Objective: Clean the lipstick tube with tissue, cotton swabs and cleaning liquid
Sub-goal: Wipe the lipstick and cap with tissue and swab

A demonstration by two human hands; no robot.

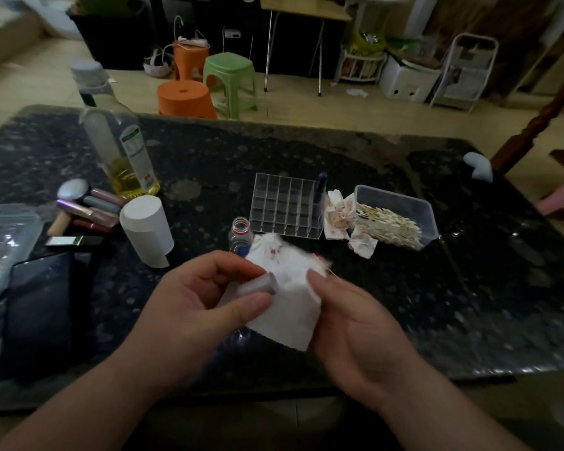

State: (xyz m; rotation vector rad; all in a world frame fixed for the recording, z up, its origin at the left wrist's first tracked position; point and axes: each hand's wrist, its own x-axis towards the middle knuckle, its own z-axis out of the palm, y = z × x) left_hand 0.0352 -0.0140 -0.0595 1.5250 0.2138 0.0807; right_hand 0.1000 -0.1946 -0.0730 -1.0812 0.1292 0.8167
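L hand (205, 294) pinched the pale lipstick tube (258, 285) btwn thumb & fingers. R hand (355, 323) gripped a red-stained tissue (287, 307) against the tube's end, w/ a cotton swab (331, 271) stick poking out by its fingertips. Small uncapped bottle (240, 234) stood just beyond L fingertips.

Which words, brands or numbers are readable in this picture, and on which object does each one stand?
None can be read.
Tall bottle label: green and red print, too blurred to read.
Lipsticks at the left: marks, if any, too small to tell.
Tube in the left hand: no print shows.
Tissue in the right hand: red stains only, no text.
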